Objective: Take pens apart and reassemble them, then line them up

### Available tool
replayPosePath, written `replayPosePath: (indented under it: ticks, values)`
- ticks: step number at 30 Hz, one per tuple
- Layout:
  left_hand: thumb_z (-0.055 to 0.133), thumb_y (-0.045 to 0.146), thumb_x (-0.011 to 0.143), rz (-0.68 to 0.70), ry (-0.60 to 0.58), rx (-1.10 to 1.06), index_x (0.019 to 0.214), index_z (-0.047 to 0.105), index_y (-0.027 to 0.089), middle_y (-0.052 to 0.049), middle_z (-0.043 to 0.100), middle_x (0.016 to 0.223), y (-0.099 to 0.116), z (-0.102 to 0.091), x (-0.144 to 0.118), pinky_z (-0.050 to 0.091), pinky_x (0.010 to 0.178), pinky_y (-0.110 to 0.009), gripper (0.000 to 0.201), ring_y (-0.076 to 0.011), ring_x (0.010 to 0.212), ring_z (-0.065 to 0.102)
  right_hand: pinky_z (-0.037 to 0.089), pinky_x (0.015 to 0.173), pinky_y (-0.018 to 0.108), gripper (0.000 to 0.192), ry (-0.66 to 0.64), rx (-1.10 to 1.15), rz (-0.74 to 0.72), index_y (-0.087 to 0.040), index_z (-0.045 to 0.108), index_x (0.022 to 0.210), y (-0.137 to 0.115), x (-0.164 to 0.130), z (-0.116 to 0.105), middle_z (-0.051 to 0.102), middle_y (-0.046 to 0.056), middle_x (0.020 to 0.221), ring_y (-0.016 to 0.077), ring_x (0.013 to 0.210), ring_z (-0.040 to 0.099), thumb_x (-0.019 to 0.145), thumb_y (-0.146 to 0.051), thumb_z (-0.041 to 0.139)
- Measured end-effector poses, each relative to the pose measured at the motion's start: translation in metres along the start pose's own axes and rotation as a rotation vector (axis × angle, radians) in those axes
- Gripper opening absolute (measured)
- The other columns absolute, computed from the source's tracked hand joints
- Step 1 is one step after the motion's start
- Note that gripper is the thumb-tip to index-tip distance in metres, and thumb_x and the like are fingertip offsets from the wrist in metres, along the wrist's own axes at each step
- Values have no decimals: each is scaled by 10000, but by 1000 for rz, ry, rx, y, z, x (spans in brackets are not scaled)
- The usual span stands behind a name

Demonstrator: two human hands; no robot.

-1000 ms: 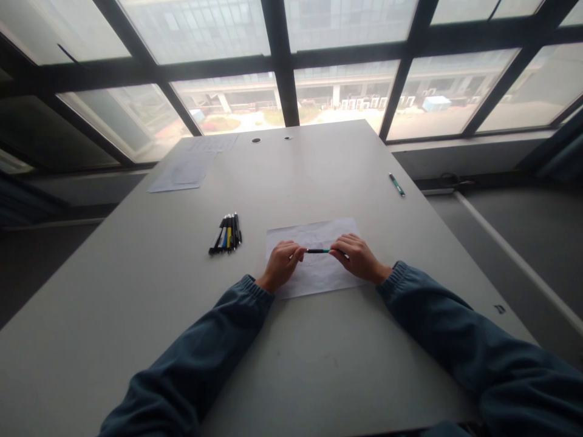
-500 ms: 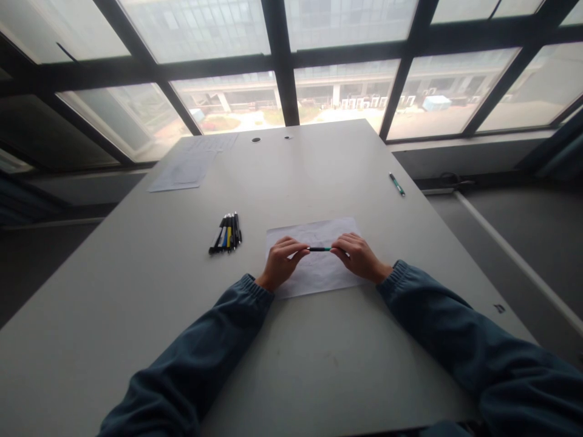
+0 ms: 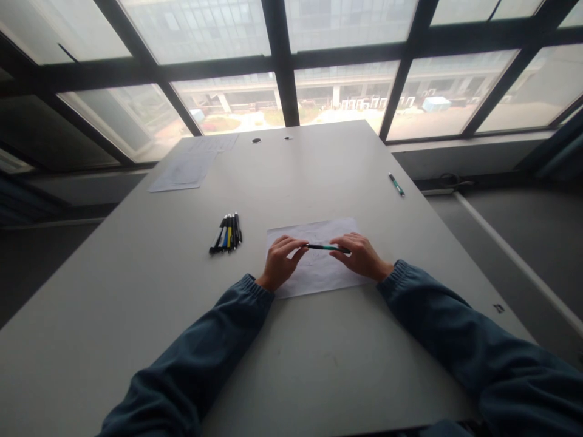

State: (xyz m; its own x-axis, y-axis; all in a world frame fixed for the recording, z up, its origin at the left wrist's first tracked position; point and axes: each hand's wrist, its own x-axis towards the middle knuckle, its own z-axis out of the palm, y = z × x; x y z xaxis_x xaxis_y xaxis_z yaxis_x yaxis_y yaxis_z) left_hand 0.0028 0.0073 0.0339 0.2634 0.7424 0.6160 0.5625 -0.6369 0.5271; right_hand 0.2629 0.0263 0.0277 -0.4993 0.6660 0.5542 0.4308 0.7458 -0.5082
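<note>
Pen [image 3: 320, 247] hovering over paper [image 3: 314, 281].
Left grip [image 3: 280, 261] is pinching the dark end; right grip [image 3: 363, 258] is framing the green end, fingers parted.

A single camera worn on the person's head looks forward and down from above and behind the left hand [image 3: 280, 262] and right hand [image 3: 363, 258], near enough to include both sleeves [image 3: 204, 355] (closer than the hands), and reaching beyond them across the table [image 3: 310, 182] to the windows [image 3: 218, 33].
</note>
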Motion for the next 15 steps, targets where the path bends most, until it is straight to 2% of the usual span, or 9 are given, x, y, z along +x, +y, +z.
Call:
replayPosePath:
  ticks: [3, 6, 9, 13, 15]
  values:
    - [658, 340, 914, -33, 47, 17, 963, 730, 200, -59, 725, 836, 1, -1, 0, 526, 778, -358, 164, -187, 804, 642, 494, 742, 360, 298, 78, 265, 134, -230, 694, 1079, -2, -1, -4, 711, 39, 826, 188, 728, 629, 848, -412, 738]
    - [647, 340, 922, -49, 47, 2, 929, 724, 194, -60, 720, 828, 2, 0, 0, 523, 772, -352, 165, -184, 798, 636, 504, 681, 338, 266, 180, 638, 382, -216, 722, 1002, -4, 0, -2, 693, 32, 780, 182, 706, 624, 826, -413, 753]
    - [645, 373, 922, -4, -68, -55, 920, 721, 199, -65, 729, 833, 3, 0, 1, 527, 768, -351, 189, -188, 803, 646, 491, 629, 311, 260, 273, 945, 547, -214, 718, 936, -2, 3, 4, 630, 6, 704, 154, 643, 575, 827, -449, 745]
    - [648, 381, 922, 146, -311, -66, 986, 717, 208, -67, 749, 907, 7, 0, 2, 509, 815, -346, 197, -186, 858, 665, 530, 693, 346, 296, 423, 1151, 623, -243, 616, 889, 5, 7, 8, 648, 24, 893, 165, 746, 601, 889, -538, 639]
    - [617, 363, 945, 173, -356, -20, 1011, 715, 212, -66, 752, 931, 7, -1, 2, 494, 827, -345, 192, -181, 865, 664, 541, 723, 392, 311, 421, 1206, 644, -258, 550, 893, 9, 9, 5, 643, 26, 906, 187, 780, 611, 922, -567, 566]
